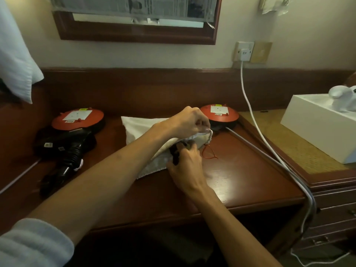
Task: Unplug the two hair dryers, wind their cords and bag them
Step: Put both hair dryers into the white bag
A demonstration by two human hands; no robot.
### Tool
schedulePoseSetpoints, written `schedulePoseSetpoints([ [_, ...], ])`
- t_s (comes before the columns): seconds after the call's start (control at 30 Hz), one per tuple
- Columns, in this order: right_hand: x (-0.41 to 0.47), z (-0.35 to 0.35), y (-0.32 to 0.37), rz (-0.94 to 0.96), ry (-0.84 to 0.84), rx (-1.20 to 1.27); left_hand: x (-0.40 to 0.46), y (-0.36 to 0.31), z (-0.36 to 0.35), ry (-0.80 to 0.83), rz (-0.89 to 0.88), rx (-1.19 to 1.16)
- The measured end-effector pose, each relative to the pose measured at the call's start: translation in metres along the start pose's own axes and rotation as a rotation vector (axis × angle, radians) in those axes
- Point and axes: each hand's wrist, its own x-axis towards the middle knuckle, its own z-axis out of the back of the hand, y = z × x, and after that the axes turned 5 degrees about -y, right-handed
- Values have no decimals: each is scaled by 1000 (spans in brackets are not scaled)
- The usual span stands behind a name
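A white cloth drawstring bag [138, 128] lies on the wooden desk [240, 170]. My left hand [190, 120] pinches the upper rim of its mouth and lifts it. My right hand [185, 166] grips a black hair dryer [176, 153] at the bag's mouth; most of the dryer is hidden by the bag and my fingers. A red drawstring [209, 153] trails on the desk beside the mouth. A second black hair dryer [71, 151] lies at the left, its cord bundled by the handle.
Two red cord reels sit on the desk, one at left [77, 120], one at right [219, 114]. A white plug [244, 53] is in the wall socket; its white cable [256, 130] runs over the desk's right edge. A white box [316, 124] stands right.
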Motion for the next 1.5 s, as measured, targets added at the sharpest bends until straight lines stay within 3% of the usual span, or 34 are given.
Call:
schedulePoseSetpoints([
  [0.3, 51, -21, -39, -115, 7, 181, -5, -4, 18, -80, -45, 1],
  [0.43, 47, -4, -64, -39, 292, 74, -6, 4, 24, -125, -48, 27],
  [0.5, 43, 0, -74, 35, 333, -35, -5, 6, 23, -134, -55, 26],
  [0.6, 44, 3, -71, 90, 225, -169, -2, 4, 17, -166, -82, 23],
  [0.73, 52, 1, -69, -10, -42, -252, 3, -1, 9, -186, -110, 44],
  [0.9, 58, -6, -72, -54, 59, -391, 7, 1, 6, -206, -105, 40],
  [1.03, 62, 0, -72, -87, 129, -298, 5, 5, 10, -219, -106, 39],
  [1.27, 63, -6, -73, -333, -84, -266, 4, 5, 1, -188, -98, 14],
  [1.37, 66, -6, -72, -314, -106, -268, 2, 4, -3, -164, -80, -1],
  [1.5, 47, 19, -71, -221, 27, -70, -14, 32, -4, -188, 50, -123],
])
